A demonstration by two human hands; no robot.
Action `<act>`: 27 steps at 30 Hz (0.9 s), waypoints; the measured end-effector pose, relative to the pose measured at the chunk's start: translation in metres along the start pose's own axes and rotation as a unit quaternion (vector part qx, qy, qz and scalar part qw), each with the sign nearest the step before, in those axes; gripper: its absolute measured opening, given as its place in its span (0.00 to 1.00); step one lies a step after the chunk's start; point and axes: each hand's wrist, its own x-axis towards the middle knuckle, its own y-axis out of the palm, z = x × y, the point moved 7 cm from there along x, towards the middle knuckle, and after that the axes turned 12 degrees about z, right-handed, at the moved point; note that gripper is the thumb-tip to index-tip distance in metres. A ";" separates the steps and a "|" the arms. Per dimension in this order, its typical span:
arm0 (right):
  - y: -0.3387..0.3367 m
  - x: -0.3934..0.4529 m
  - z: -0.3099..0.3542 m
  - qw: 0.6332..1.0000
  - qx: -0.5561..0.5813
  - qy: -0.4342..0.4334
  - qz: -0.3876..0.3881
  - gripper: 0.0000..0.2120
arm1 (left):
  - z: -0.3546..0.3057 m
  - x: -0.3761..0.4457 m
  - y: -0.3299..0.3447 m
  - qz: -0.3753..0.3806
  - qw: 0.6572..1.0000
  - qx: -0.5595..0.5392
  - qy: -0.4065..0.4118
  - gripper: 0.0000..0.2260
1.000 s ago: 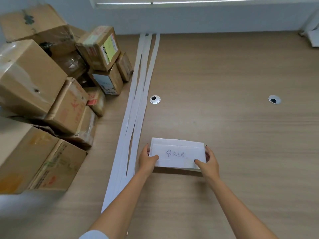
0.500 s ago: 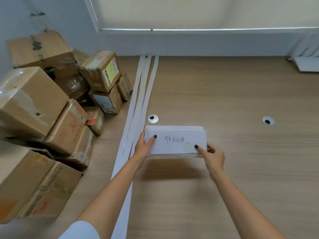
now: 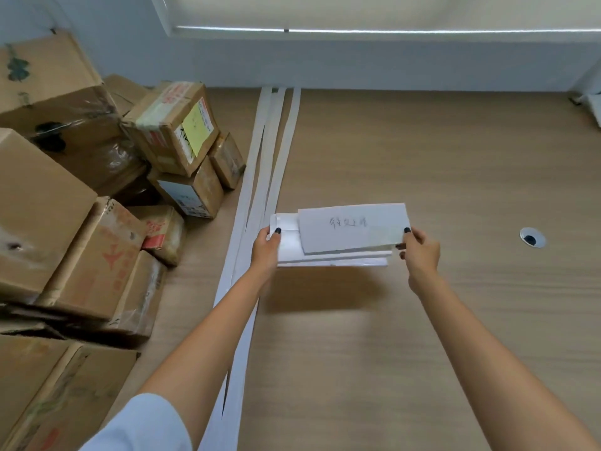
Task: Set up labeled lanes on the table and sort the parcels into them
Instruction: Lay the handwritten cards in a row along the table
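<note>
Above the wooden table [image 3: 422, 320] I hold a small stack of white label cards [image 3: 331, 257]. My left hand [image 3: 265, 247] grips the stack's left end, thumb on top. My right hand [image 3: 419, 247] pinches the right edge of the top card [image 3: 351, 229], which bears handwritten characters and is shifted right off the stack. Long white paper strips [image 3: 260, 203] lie lengthwise on the table just left of my hands. Brown cardboard parcels [image 3: 81, 206] are heaped at the left, one [image 3: 175, 125] carrying a yellow note.
A round cable grommet [image 3: 531, 237] is set into the table right of my hands. The wall and a window ledge [image 3: 357, 30] close off the far edge. A white object [image 3: 593, 109] sits at the far right corner.
Both hands lifted the card stack off the table and away from me. The top card has now slid to the right, held by my right hand, while my left keeps the others.
</note>
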 end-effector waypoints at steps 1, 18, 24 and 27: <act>0.006 0.016 0.003 1.000 0.025 0.012 0.002 0.12 | 0.001 0.011 -0.003 -0.006 1.000 0.002 -0.010 0.18; 0.159 0.330 0.033 0.987 0.139 0.062 0.049 0.11 | -0.043 0.248 0.000 0.025 0.999 0.024 0.024 0.17; 0.174 0.371 0.054 0.999 0.012 -0.003 0.042 0.11 | -0.052 0.258 0.005 0.043 0.997 0.030 0.051 0.15; 0.161 0.367 0.074 0.990 -0.128 -0.041 0.037 0.23 | -0.059 0.245 0.007 0.034 0.998 0.027 0.049 0.15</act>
